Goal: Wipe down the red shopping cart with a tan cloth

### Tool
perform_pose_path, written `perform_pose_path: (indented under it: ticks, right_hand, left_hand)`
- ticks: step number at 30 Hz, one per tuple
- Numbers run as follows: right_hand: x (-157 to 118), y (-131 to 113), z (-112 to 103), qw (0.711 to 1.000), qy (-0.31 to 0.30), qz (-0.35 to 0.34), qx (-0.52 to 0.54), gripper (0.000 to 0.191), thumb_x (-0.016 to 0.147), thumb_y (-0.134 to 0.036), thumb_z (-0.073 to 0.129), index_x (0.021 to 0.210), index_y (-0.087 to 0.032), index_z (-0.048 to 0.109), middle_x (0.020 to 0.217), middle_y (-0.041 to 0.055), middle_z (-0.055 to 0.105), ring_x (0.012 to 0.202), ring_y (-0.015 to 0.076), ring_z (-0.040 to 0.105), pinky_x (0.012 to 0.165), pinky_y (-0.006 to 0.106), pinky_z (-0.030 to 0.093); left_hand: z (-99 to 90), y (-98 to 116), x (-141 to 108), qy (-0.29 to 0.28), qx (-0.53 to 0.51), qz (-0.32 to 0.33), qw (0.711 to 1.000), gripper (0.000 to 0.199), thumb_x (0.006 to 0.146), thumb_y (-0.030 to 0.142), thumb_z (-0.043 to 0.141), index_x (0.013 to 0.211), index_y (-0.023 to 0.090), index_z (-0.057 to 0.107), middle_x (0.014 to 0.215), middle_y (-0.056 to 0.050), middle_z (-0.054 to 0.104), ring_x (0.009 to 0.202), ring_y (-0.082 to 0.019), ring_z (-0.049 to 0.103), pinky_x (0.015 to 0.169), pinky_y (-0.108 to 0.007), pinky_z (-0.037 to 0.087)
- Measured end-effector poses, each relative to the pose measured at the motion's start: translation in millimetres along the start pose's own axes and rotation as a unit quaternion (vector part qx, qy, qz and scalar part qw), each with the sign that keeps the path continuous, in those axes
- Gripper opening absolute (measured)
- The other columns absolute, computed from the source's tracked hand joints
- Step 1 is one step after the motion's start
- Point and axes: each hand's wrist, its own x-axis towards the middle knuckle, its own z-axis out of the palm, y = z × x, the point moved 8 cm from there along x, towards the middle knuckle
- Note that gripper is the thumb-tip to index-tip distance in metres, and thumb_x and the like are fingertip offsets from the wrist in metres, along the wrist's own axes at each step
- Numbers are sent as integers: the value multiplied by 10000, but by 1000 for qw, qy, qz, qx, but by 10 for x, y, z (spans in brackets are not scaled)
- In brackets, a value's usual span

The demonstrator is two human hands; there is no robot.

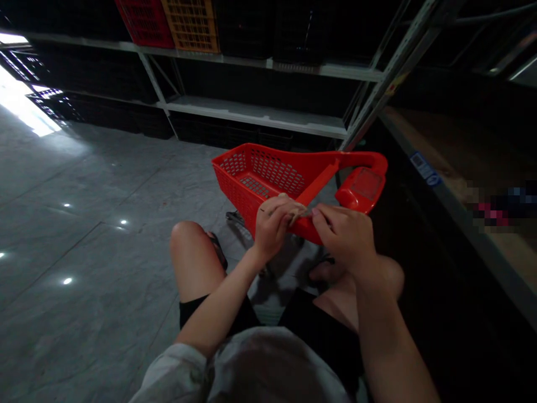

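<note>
So there's a person here with knees bent and apart, and both hands are up front working on a small pale object (298, 212), held just above the near edge of a red shopping cart (277, 172). It's tiny and blurry, so don't ask me what it is, but its long axis seems to run crosswise, from one hand to the other, with a greyish end pointing at the right hand. The left hand (272, 224) has its fingers curled in and is pinching the object's left part; the right hand (346, 230) has thumb and forefinger nipped together at the greyish end. The cart lies lengthwise left to right, basket nose to the left, handle end to the right, and you can see right down to the slotted basket floor. Text-wise, there's a blue label (424, 168) with white markings stuck on a ledge (403, 137) off to the right, too small for me to read. Up on the metal rack (255, 113) behind the cart, a red crate (145, 22) sits right beside a yellow crate (192, 25), with dark crates (247, 28) further along; can't tell what's in any of them.
</note>
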Motion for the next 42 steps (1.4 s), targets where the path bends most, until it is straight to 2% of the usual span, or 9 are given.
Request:
perform_pose_path:
  ticks: [6,10,13,18,21,28,36,39,42]
  right_hand:
    - [-17,68,-8,1000,-1,-8,21,350,978,-332,439,794,-216,713,785,45,768,700,186,671,618,299,317]
    - [5,27,0,1000,-14,8,9,345,972,-337,447,787,-221,714,776,43,765,693,187,666,610,303,300]
    - [16,-12,5,1000,-14,16,4,342,970,-338,448,803,-227,725,761,42,758,680,185,653,603,304,284]
    - [-1,10,-6,1000,2,25,1,357,974,-365,445,810,-223,729,738,43,744,657,184,629,598,303,266]
    - [-4,19,-21,1000,5,12,9,358,973,-400,457,815,-218,722,711,37,731,645,176,623,603,294,270]
    - [25,-47,-8,1000,-3,-5,23,348,953,-424,471,839,-215,724,721,32,737,654,173,630,609,284,254]
    - [32,-58,8,1000,-20,9,-16,367,967,-375,420,895,-206,738,781,62,753,680,192,610,613,314,220]
    - [44,-4,29,999,-25,9,-20,360,947,-342,421,885,-187,741,811,94,756,690,214,609,618,329,231]
    - [41,33,51,999,-28,13,-19,368,931,-296,406,846,-170,741,806,112,747,694,223,611,628,333,256]
  left_hand:
    - [-268,-1668,272,-36,76,-84,993,618,1051,619,297,1008,169,717,994,-86,720,1030,-221,628,1029,-419,477]
    - [-519,-2096,527,-4,89,-137,987,433,1059,504,416,901,206,687,929,-58,698,982,-211,620,1021,-416,480]
    - [-501,-1849,443,36,96,-163,981,507,1088,487,339,902,168,685,930,-72,702,983,-199,608,1045,-444,474]
    - [-229,-899,-288,112,98,-182,972,399,1081,439,403,1227,188,677,1282,-110,670,1252,-221,580,1126,-453,453]
    - [-178,-698,-573,141,80,-187,969,343,1055,386,478,1314,243,651,1370,-105,634,1315,-222,571,1151,-450,442]
    - [-457,-1094,-208,196,65,-252,945,243,967,282,547,1141,170,674,1167,-131,705,1122,-250,646,1047,-465,505]
    - [-263,234,-370,104,58,-129,985,224,1001,229,519,1154,258,680,1209,-77,670,1201,-232,625,1080,-465,512]
    - [-138,468,-96,39,65,-102,992,273,1048,287,452,1195,266,681,1278,-83,634,1276,-247,585,1132,-503,477]
    - [-16,454,-3,19,50,-88,995,296,1065,301,419,1193,281,684,1306,-80,615,1300,-249,563,1146,-519,460]
